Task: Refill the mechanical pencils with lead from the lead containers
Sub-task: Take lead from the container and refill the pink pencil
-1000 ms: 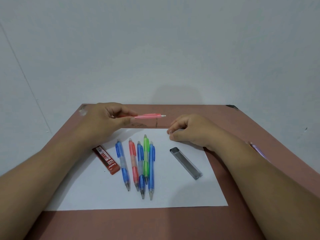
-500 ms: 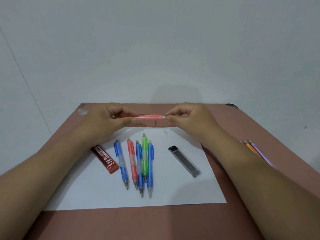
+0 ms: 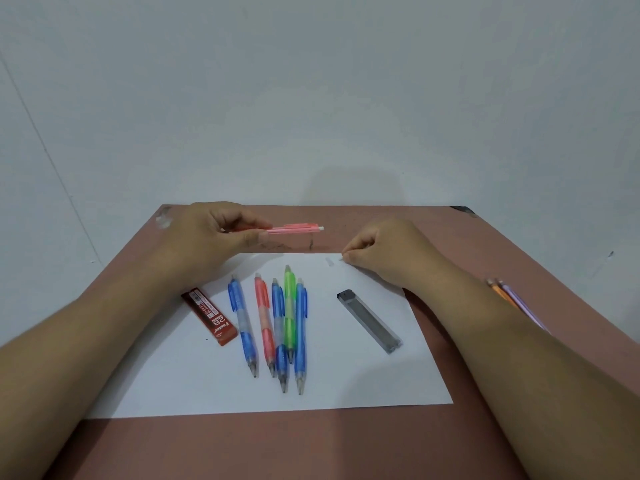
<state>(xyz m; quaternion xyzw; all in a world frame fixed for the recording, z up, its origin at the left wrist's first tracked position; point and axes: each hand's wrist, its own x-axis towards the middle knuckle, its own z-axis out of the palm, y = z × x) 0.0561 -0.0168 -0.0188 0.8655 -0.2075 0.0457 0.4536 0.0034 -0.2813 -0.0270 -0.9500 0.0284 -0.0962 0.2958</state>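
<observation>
A red lead case (image 3: pixel 210 316) printed "2B" lies on white paper (image 3: pixel 207 386); its smaller print is too blurred to read. The left hand (image 3: pixel 207 237) pinches a pink pencil (image 3: pixel 298 228) between thumb and fingers, level above the brown table (image 3: pixel 346 445). The right hand (image 3: pixel 384 252) rests at the paper's far edge, fingertips (image 3: pixel 346 258) closed on something tiny, beside a small clear cap (image 3: pixel 329 261). Five pencils (image 3: pixel 284 327), three blue, one red, one green, lie between the red case and a grey lead case (image 3: pixel 369 320).
</observation>
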